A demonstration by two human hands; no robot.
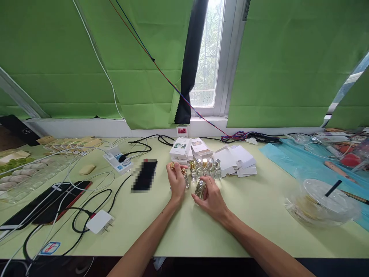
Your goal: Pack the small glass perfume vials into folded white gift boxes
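Note:
My right hand (212,198) is closed around a small glass perfume bottle (200,189) with a silver top, tilted above the table. Just left of it, my left hand (176,181) has its fingers curled around a gold-topped piece (172,164), mostly hidden by the fingers; it looks like another perfume bottle. Beside those fingers stands a clear perfume bottle (186,181), partly covered by the hand. Behind both hands, several upright perfume bottles (205,167) with gold and silver tops form a close row.
White cartons (181,147) and flattened boxes (235,159) lie behind the bottles. A phone (145,175), power strip (117,159), white charger (100,222) and tangled cables spread leftward. On the right sit a lidded cup in plastic (325,200) and blue sheeting (284,156).

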